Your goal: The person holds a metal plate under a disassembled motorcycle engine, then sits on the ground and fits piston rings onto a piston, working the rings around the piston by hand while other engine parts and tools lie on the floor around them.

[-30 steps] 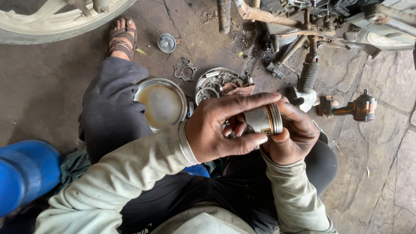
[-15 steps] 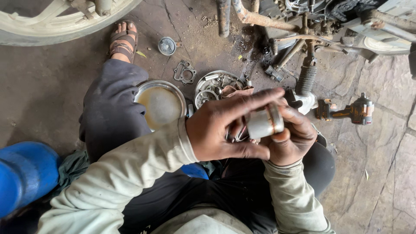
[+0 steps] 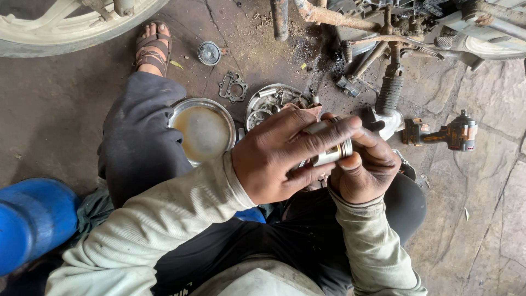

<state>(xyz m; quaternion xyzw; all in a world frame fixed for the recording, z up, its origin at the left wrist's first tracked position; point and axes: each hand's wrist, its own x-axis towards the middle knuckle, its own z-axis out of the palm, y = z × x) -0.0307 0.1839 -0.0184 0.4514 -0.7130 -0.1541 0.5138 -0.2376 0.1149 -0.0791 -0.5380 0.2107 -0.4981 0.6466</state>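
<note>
We hold a small metal piston (image 3: 330, 147), a short grey cylinder with ring grooves and a bright ring around its right-hand end. It lies nearly level, its long axis running from lower left to upper right, the ringed end towards the right. Our left hand (image 3: 279, 156) is closed over it from above, fingers wrapped across its top, and our right hand (image 3: 366, 167) cups it from below and behind, curled shut around it (much of the body is hidden by fingers). The piston sits above our lap, over the dark trousers. On the floor just beyond lie a round steel bowl (image 3: 204, 130) of murky liquid and a tray of engine parts (image 3: 272, 101); a cordless impact driver (image 3: 446, 133) rests well apart to the right.
</note>
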